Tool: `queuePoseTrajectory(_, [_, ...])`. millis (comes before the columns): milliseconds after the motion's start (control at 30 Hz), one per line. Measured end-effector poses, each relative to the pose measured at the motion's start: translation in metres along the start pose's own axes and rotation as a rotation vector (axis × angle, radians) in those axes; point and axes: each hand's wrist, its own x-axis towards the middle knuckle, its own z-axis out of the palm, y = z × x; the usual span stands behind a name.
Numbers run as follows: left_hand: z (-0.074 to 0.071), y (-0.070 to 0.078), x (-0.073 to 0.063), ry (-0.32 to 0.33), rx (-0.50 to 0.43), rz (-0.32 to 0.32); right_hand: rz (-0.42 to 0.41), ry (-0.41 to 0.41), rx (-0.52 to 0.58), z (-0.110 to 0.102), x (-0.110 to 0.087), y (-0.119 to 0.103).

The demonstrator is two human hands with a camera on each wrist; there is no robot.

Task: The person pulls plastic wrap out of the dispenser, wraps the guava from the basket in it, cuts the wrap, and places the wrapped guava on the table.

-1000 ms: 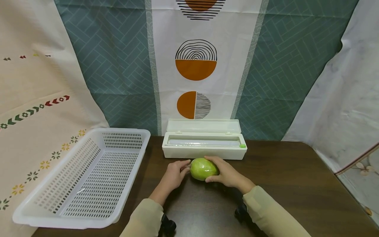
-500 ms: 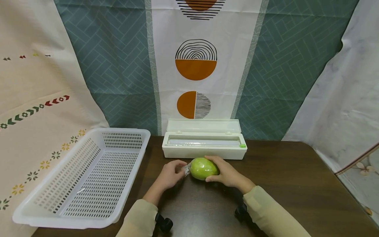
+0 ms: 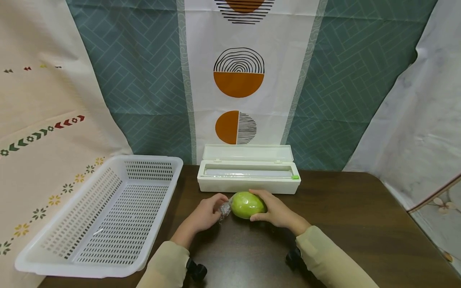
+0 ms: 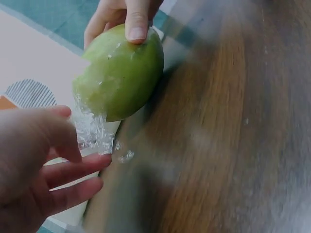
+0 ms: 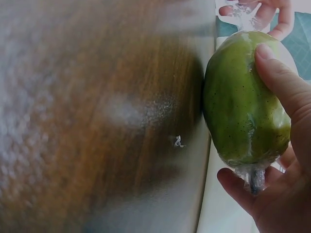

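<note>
A green mango (image 3: 247,205) in clear cling film lies sideways close over the table, in front of the white box. My right hand (image 3: 275,210) holds its right end, thumb across the near side, as the right wrist view shows. A twisted tail of film (image 4: 95,131) sticks out from the mango's left end. Beside that tail is my left hand (image 3: 207,212), fingers loosely spread, one fingertip right at the film's edge in the left wrist view. Another gathered film end (image 5: 255,178) shows at the mango's opposite end, by the right palm.
Behind the hands stands a white cling film dispenser (image 3: 248,186), lid raised, a roll inside. A white perforated basket (image 3: 144,240) sits on the left of the dark wooden table (image 3: 360,224). Patterned cloths hang at the back and sides.
My left hand has drawn a little leftward from the mango, and its fingers have loosened. More of the film tail now shows. The right hand and mango stay in place.
</note>
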Motion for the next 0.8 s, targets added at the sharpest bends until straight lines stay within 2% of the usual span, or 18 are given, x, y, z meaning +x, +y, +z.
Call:
queuePoseTrajectory(167, [-0.002,0.003,-0.001,0.008,0.209,0.105,-0.004,0.0,0.003,0.0,0.0,0.0])
queuePoseTrajectory(300, [-0.002,0.005,-0.004,0.013,0.255,0.101,-0.016,-0.002,0.012,0.0,0.0,-0.001])
queuePoseTrajectory(467, [0.0,0.006,-0.005,0.037,0.176,0.076,-0.004,-0.004,0.019,0.0,0.0,-0.002])
queuePoseTrajectory(600, [0.004,0.001,-0.001,0.09,0.049,0.06,0.003,-0.002,0.013,0.0,0.0,-0.002])
queuePoseTrajectory(700, [0.005,-0.002,0.002,0.113,-0.04,-0.003,-0.002,-0.002,0.012,0.0,0.0,-0.001])
queuePoseTrajectory(800, [0.006,-0.003,0.004,0.13,-0.088,-0.077,-0.002,-0.003,0.01,-0.001,0.0,-0.002])
